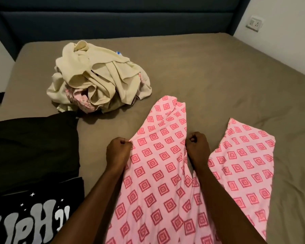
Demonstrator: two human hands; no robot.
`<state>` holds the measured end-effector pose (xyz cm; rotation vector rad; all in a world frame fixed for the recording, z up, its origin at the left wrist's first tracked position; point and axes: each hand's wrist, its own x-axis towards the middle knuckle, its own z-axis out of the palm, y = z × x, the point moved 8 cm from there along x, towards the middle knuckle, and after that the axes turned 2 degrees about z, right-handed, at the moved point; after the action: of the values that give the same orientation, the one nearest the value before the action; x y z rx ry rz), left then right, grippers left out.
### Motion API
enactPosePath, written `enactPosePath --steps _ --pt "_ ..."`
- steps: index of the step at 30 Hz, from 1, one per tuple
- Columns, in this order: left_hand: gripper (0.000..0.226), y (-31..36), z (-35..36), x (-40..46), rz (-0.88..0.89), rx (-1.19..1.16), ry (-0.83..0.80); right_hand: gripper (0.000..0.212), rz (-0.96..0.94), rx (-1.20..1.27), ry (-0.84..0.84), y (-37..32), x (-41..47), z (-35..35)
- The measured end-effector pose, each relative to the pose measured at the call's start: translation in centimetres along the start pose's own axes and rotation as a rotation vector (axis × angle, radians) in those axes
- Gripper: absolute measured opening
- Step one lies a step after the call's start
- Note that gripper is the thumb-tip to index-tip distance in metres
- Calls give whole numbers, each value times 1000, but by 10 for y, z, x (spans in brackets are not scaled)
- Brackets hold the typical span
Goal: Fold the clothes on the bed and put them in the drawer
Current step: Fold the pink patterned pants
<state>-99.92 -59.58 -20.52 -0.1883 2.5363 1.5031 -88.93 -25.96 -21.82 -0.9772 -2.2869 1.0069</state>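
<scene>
Early days: my left hand (119, 148) and right hand (197, 145) each pinch an edge of the pink trousers (158, 155) spread on the bed (218, 67); unfolded pile (97, 81) waits beyond my left hand.

Both hands are gripping one leg of the pink patterned trousers (158, 155) lying on the bed (218, 76): the left hand (119, 149) is pinching its left edge, the right hand (197, 147) its right edge. A crumpled cream pile (97, 80) is sitting beyond, and black garments (32, 155) are lying at the left.
</scene>
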Motion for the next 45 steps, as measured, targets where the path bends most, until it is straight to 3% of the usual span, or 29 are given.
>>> enactPosePath --steps 5,9,12,17,19,23,27,31,35,38,41,45 --pt "34 21 16 12 -4 -121 -124 31 -54 34 -13 -9 -10 1" --pt "28 58 57 52 -37 -184 -246 32 -83 64 -1 -8 -12 -2" --pt "51 81 97 88 -163 -333 -377 35 -91 114 -2 -3 -13 0" --pt "35 110 148 140 -269 -538 -487 22 -177 123 30 4 -8 8" --pt "28 118 154 157 -205 -562 -464 17 -165 130 33 9 -5 12" --pt "41 121 131 181 -90 -612 -180 18 -164 148 42 9 -5 12" --pt "17 124 143 181 -92 -589 -235 19 -187 146 61 7 -7 9" --pt "29 125 137 208 5 -441 -181 25 -195 124 65 7 -8 9" --pt "21 114 126 231 133 -393 -133 22 -184 112 75 8 -3 9" --pt "31 109 108 200 157 -322 -108 17 -173 126 61 7 -2 12" --pt "59 86 92 127 189 -263 -175 14 -150 106 47 11 0 13" --pt "51 32 44 17 187 -208 -144 11 -121 62 42 11 0 8"
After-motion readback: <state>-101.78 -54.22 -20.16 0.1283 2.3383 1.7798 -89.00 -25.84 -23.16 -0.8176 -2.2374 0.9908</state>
